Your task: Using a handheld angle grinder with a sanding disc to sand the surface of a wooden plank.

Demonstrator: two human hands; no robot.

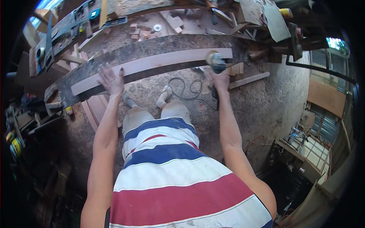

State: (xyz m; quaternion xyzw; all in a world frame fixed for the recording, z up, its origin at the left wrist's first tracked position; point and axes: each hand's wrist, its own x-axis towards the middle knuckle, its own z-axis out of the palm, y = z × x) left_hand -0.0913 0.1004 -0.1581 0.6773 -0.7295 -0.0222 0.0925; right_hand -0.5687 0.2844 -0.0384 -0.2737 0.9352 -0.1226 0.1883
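A long, pale wooden board [159,60] lies along a dark, worn workbench [182,42]. My left hand [109,79] presses on the board toward its left end, palm down with the fingers spread. Near the board's right end, my right hand [221,79] grips an angle grinder [218,63]. Its round disc [211,57] is over the board's face and looks blurred; whether it spins I cannot tell. The fingers around the grinder body are partly hidden.
A black power cord [186,98] loops across the floor near my feet. Wood planks [98,108] stand under the bench at left, and a wooden strip [249,80] lies at right. Beyond the bench are small wood blocks [139,32] and a hand saw [49,42].
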